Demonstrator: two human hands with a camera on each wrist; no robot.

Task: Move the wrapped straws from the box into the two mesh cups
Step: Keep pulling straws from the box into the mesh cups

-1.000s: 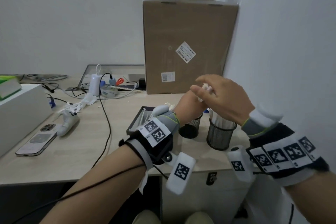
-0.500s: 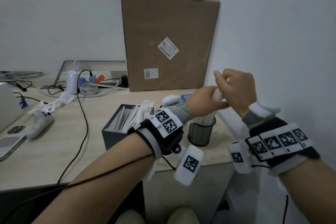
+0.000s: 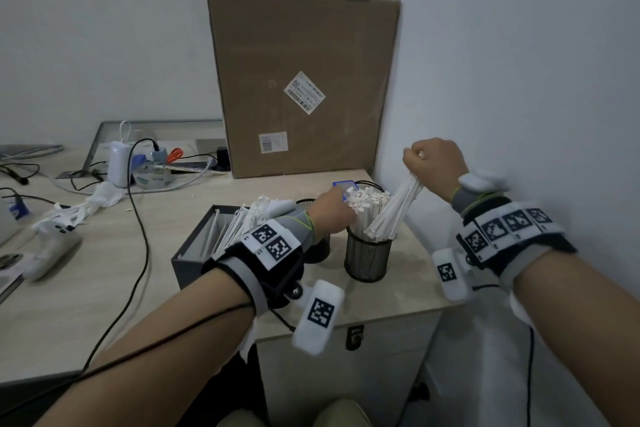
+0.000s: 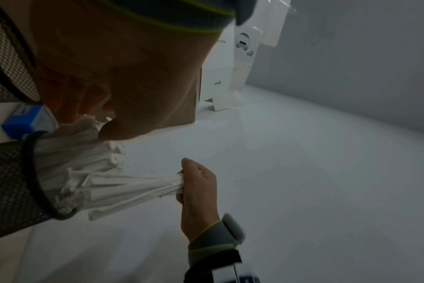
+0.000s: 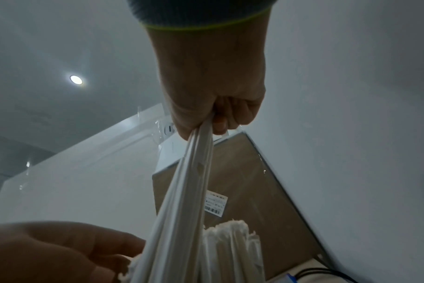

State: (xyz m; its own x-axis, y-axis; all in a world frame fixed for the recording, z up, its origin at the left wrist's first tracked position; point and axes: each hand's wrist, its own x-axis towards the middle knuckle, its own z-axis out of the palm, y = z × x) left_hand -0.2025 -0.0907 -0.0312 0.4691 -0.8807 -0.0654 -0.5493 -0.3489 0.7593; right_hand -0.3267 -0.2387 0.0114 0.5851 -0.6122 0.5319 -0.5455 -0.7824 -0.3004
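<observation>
Box (image 3: 194,250) at 9 o'clock of the two mesh cups still holds wrapped straws; the right-hand mesh cup (image 3: 369,258) is packed nearly full. Right hand (image 3: 434,163) is fisted on the top ends of a straw bundle (image 3: 394,211) angled into that cup. Left hand (image 3: 332,213) rests on the standing straws, fingers apparently loose, grip unclear. Light, bendy, slick paper: hold near the ends, bunched.
</observation>
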